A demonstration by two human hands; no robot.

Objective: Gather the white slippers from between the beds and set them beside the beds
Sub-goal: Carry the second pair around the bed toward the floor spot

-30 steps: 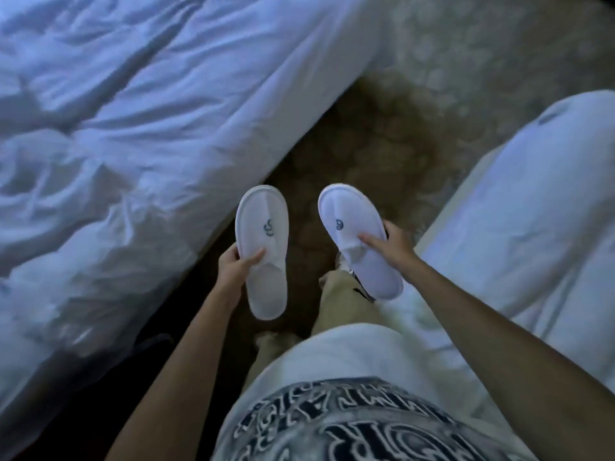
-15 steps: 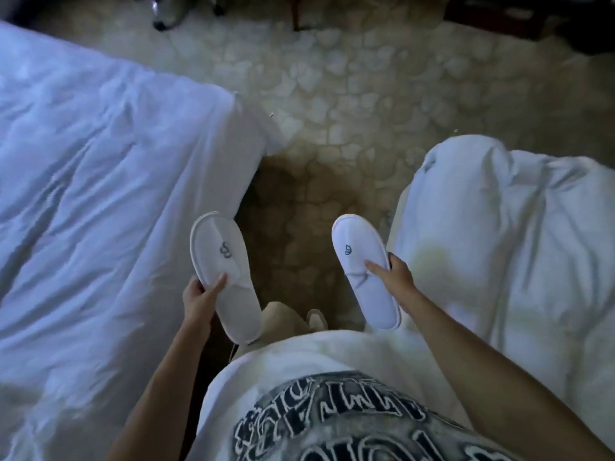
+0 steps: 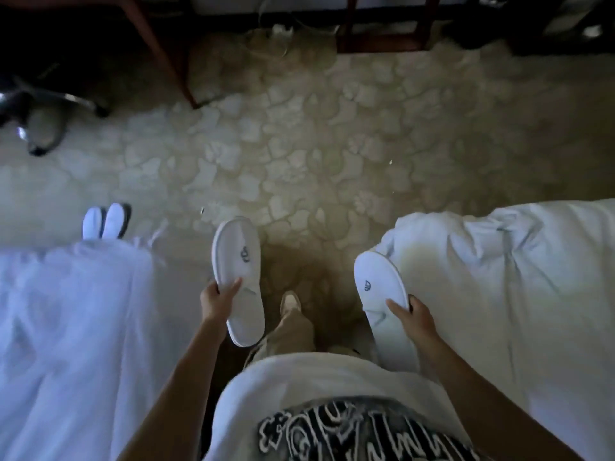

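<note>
I stand in the gap between two beds with a white slipper in each hand. My left hand (image 3: 218, 299) grips one white slipper (image 3: 238, 257) by its side, toe pointing away from me, a small dark logo on top. My right hand (image 3: 411, 316) holds the other white slipper (image 3: 377, 284) close to the corner of the right bed (image 3: 515, 277). A second pair of white slippers (image 3: 103, 222) lies on the carpet at the foot of the left bed (image 3: 66, 311), toes sticking out past the sheet.
Patterned beige carpet (image 3: 316, 144) spreads ahead. Wooden desk legs (image 3: 159, 51) and a wooden frame (image 3: 379, 28) stand along the far side. A chair's chrome wheeled base (image 3: 40, 108) sits at far left. Cables lie under the desk.
I have walked forward toward the foot of the beds; both bed ends have slid nearer in view. The desk, chair base and the other slipper pair have come into sight. Both hands still hold slippers.
</note>
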